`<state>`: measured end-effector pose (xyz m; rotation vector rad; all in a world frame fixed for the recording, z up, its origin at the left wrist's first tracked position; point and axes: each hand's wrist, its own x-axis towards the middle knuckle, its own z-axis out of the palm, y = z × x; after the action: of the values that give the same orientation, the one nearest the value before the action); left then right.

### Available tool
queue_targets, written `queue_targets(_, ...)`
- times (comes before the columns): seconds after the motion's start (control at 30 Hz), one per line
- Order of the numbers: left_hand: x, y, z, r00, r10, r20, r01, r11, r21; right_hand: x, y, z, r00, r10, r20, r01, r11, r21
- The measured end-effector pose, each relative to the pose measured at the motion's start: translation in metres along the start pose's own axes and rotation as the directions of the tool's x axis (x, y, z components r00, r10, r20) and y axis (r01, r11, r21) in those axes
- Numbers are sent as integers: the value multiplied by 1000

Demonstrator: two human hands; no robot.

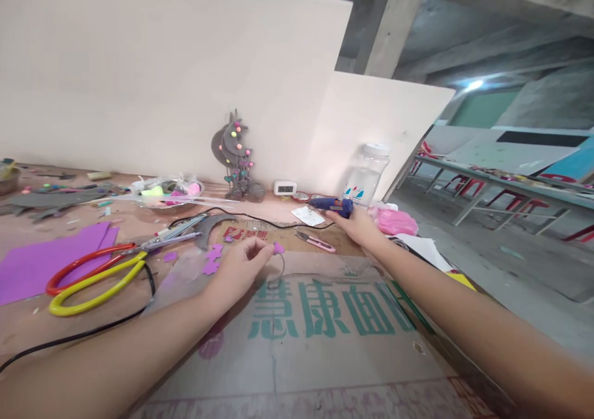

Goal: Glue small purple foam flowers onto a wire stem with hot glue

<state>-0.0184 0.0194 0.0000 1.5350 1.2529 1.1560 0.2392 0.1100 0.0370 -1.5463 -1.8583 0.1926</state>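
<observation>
Your right hand (359, 224) is gripping a blue plastic glue gun (320, 203), your left hand (244, 259) a flat purple cutout (278, 247); other cutouts (213, 259) are lying loose left of the gun.

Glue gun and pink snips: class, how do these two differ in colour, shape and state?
The glue gun is dark blue; the snips are pink. The glue gun is bulky, while the snips are slim. The right hand grips the glue gun, but the snips lie untouched. Both point towards the picture's left.
</observation>
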Motion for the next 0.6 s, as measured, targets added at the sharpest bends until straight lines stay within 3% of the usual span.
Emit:
queue_targets(0.13,-1,2,-1,1000,-23,3,23,1000,12,24,20,17,996,60,62,-58,998,-28)
queue_targets(0.23,1,-4,-1,1000,0,16,0,1000,-6,25,30,22,992,84,94,-82,996,-27)
queue_targets(0.37,3,-9,-1,999,37,5,-37,999,11,-2,27,20,999,39,29,-41,998,47)
queue_targets(0.43,1,-7,-1,999,39,1,-39,999,33,-24,16,16,995,34,-91,-19,986,167)
queue_targets(0.5,-1,-2,-1,999,40,0,-40,998,55,-47,-4,11,993,27,-114,8,957,289)
queue_targets(0.53,-3,0,-1,999,45,-3,-45,997,66,-58,-16,8,997,45,-62,-19,930,368)
queue_targets(0.6,-4,2,-1,998,65,-10,-64,994,83,-78,-44,6,980,66,187,-164,797,581)
